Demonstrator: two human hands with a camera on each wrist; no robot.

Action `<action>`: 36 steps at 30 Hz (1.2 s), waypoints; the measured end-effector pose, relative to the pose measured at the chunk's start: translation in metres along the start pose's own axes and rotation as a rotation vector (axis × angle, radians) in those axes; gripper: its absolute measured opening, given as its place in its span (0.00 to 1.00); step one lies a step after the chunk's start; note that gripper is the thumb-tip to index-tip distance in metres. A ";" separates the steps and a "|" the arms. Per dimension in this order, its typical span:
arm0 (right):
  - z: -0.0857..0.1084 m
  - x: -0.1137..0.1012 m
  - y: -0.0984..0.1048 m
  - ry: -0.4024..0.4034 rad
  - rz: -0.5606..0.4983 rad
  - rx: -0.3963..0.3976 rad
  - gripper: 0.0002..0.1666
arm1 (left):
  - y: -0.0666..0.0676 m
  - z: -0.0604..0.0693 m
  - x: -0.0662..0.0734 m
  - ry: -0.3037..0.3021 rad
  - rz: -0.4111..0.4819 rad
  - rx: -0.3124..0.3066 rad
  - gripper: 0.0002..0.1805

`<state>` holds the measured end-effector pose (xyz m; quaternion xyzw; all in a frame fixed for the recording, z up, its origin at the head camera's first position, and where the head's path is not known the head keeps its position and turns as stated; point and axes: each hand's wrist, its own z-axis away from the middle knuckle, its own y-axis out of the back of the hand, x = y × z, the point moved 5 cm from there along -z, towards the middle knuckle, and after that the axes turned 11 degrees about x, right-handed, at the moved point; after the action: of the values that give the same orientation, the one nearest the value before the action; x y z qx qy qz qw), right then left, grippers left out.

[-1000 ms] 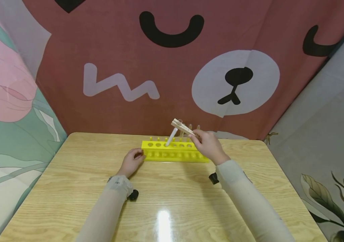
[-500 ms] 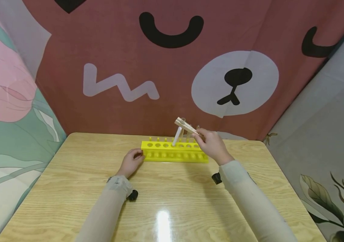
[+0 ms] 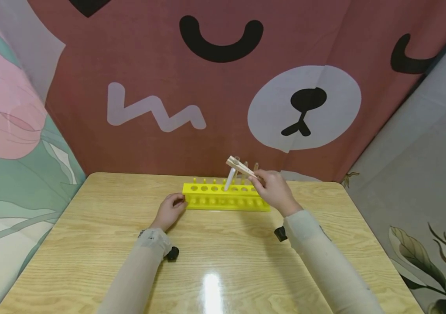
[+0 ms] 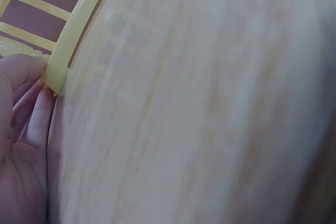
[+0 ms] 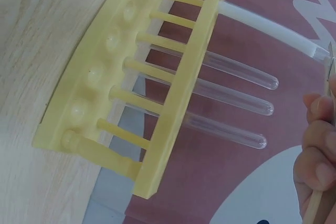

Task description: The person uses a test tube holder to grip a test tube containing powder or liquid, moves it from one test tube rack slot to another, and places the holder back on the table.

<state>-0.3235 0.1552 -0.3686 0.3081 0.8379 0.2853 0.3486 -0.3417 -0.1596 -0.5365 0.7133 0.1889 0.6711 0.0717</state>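
The yellow test tube rack stands near the table's back edge. My left hand grips its left end between thumb and fingers. In my right hand is a wooden tube clamp, held above the rack. The clamp's far end holds a tube with white contents near its mouth. That tube leans, its lower end at a hole near the middle of the rack; how deep it sits I cannot tell.
Three clear tubes stand bottom up along the rack's back side, toward its right end. A patterned cloth hangs right behind the wooden table. A black object is by the left cuff, another by the right.
My right hand, with the clamp and white tube, has shifted a little right, bringing the tube's lower end from one hole to the neighbouring one, then dipped slightly. My left hand has stayed put.
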 end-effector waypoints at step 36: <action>0.010 0.007 -0.029 -0.028 0.063 -0.101 0.12 | 0.001 -0.001 -0.002 0.009 0.014 0.016 0.17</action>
<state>-0.3292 0.1438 -0.3969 0.3204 0.8073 0.3339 0.3661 -0.3423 -0.1617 -0.5381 0.7120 0.1896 0.6734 0.0606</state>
